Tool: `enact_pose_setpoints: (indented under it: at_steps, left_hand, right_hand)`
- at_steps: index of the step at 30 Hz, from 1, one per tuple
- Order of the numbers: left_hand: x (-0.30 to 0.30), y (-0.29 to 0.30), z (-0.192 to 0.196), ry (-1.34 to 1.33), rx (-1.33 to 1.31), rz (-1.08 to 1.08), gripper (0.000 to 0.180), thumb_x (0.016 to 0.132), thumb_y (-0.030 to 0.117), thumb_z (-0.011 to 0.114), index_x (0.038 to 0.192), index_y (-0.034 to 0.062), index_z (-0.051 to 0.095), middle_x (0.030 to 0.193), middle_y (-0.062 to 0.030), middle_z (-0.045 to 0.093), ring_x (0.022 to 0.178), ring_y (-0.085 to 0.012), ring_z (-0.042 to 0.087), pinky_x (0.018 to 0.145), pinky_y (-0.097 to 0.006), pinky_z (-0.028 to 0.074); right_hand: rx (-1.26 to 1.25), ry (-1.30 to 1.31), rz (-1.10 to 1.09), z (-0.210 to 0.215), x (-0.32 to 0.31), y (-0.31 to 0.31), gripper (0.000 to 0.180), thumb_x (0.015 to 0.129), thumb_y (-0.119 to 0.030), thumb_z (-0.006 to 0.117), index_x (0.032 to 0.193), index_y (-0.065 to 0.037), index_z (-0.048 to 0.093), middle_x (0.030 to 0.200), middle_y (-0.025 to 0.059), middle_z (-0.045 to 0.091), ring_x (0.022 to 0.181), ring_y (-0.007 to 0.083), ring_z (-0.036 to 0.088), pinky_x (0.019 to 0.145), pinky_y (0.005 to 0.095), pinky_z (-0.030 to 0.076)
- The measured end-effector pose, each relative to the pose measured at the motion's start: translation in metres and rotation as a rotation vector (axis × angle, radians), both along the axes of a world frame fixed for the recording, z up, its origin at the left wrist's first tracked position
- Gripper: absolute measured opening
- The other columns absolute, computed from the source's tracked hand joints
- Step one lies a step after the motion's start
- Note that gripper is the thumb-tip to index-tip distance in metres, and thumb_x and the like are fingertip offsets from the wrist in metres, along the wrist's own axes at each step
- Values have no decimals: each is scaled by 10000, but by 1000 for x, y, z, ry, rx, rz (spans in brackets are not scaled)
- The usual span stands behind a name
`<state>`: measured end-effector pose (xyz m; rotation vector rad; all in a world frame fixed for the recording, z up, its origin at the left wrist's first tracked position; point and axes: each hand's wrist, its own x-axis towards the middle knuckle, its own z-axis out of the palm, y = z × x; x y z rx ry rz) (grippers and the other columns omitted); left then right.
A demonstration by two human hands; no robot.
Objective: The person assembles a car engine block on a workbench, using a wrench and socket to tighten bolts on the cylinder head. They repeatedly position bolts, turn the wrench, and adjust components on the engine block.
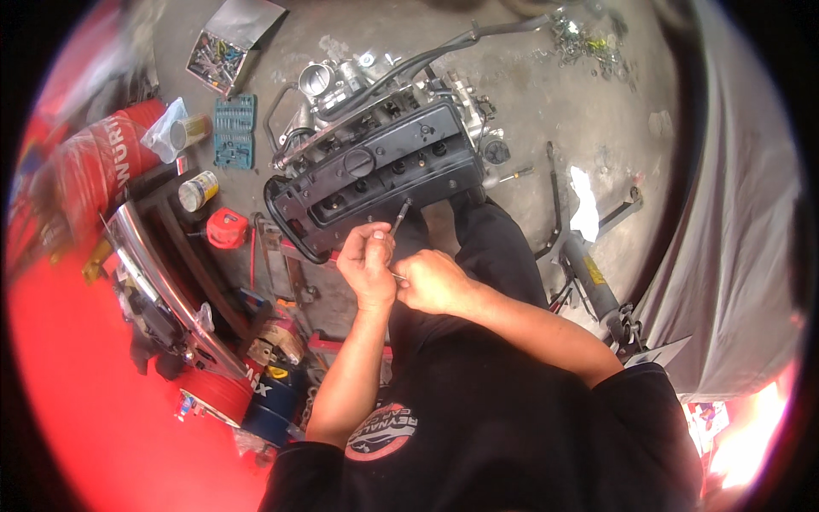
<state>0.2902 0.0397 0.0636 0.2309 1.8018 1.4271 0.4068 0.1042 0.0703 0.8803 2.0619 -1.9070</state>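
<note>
A car engine with a black valve cover [367, 166] stands in front of me. A slim metal socket extension [401, 217] reaches from the cover's near edge toward me, its tip at a bolt there. My left hand [367, 263] is closed around its near end, thumb on top. Just right of it, my right hand [433, 283] is curled shut on a thin metal bar [398, 276] that shows between the two hands. Whether the bar joins the extension is hidden by my fingers.
A toolbox [220, 64], a teal socket set [235, 132] and several cans lie to the left, near a red drum [128, 145]. A screwdriver [515, 175] and a metal stand [589, 264] are on the right. Loose bolts [589, 47] lie at the far right.
</note>
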Motion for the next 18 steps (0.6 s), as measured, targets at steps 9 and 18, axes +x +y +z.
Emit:
enact_pose_setpoints:
  at_steps: [9,18]
  left_hand:
    - [11,7,-11,62,-41,122,156,976,41,542,940,-68,647,584,20,452,521,-76,386,632,-301,493]
    - [3,13,-19,-20,-79,322,169,965,79,549,931,-49,654,594,7,448,526,-95,388,601,-311,487]
  right_hand:
    - [144,-12,177,-7,2,24,87,775,-142,690,810,-72,729,789,217,710,810,413,716,740,520,574]
    - [418,4,274,0,-16,28,98,798,-109,654,810,-39,721,855,164,739,794,360,735,703,475,589]
